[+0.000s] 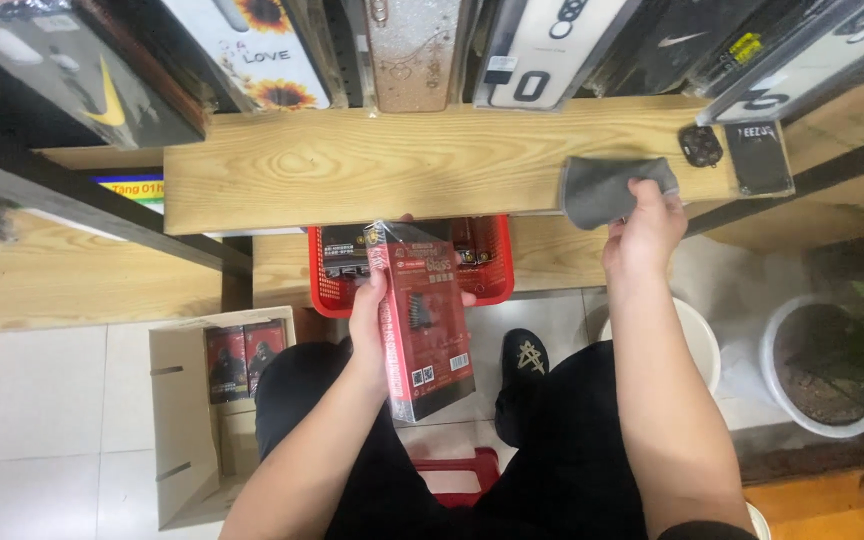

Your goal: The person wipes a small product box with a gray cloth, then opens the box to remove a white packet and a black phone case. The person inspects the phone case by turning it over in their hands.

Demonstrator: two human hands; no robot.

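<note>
My left hand (370, 318) grips a red and black boxed product (422, 325) wrapped in clear film, held upright above my lap. My right hand (644, 228) presses a grey cloth (602, 186) against the front edge of a light wooden shelf (352, 165). Behind the held box, a red plastic basket (487, 270) with more packaged goods sits on a lower shelf. I am seated on a red stool (457, 472).
Phone cases hang in packages along the top. A small black case (701, 146) and a dark packet (757, 155) lie at the shelf's right end. An open cardboard box (197, 420) with red and black packs stands on the tiled floor at left. A white potted plant (832, 370) stands at right.
</note>
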